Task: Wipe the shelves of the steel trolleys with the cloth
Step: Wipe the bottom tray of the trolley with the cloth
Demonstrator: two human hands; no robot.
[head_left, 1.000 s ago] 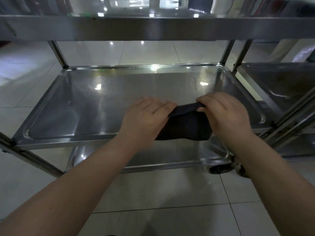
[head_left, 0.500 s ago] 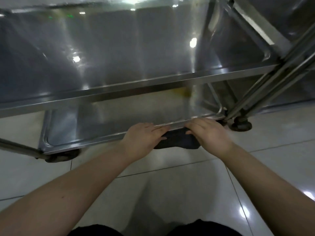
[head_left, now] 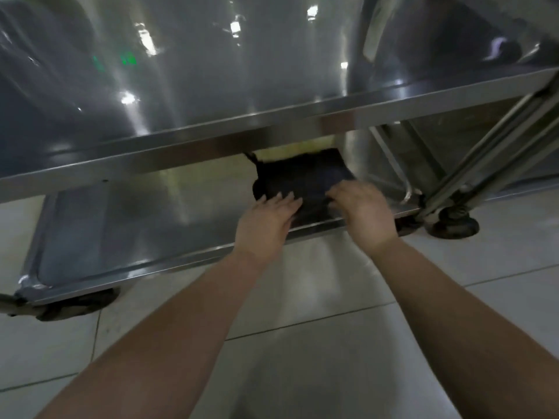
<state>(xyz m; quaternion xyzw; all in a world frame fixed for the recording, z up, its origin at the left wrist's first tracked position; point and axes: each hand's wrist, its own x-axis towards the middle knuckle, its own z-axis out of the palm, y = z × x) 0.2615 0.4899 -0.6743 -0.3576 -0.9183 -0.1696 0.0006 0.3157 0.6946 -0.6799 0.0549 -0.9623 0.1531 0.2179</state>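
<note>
Reaching under the middle shelf (head_left: 187, 86), we had the dark cloth (head_left: 302, 179) on the bottom shelf (head_left: 136, 225), near its right end. Our left hand (head_left: 266, 220) pressed it with straight fingers, close together. Our right hand (head_left: 361, 211) touched the cloth too, but it looked blurry, so we could not tell its grip.

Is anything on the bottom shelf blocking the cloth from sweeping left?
Nothing visible does: left of the cloth, the bottom shelf shows only steel. The middle shelf hides its far strip, and a yellowish patch behind the cloth is unclear.
</note>
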